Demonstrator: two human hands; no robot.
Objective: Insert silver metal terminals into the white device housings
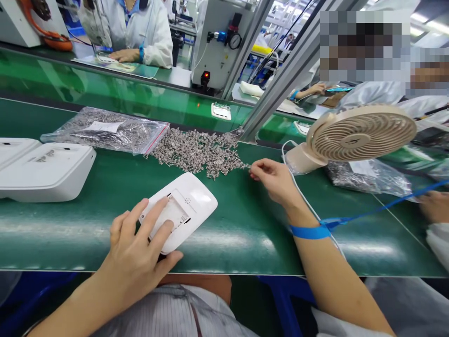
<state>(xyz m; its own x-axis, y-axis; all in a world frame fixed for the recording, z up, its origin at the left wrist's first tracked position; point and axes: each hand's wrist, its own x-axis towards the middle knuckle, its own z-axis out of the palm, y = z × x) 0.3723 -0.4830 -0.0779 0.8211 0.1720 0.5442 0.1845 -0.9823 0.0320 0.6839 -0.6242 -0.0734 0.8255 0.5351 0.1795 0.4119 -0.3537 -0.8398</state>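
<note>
A white plastic housing (199, 199) with a recessed compartment lies tilted on the green work surface (231, 234). Spread over its lower left part is my left hand (142, 248), fingers apart on the compartment and thumb at the near edge. My right hand (273, 180) is at the right end of a heap of small metal parts (196, 152), thumb and forefinger pinched on a small metal part (246, 166). A blue strap circles my right wrist. Left of the heap lies a clear bag (112, 131) full of similar parts.
White housings (52, 171) stand at the left. A beige fan (358, 140) with a white cable is beside my right forearm, and another bag (372, 175) lies behind it. A metal post (277, 70) rises beyond the heap. Other people's hands are at the far side and right edge.
</note>
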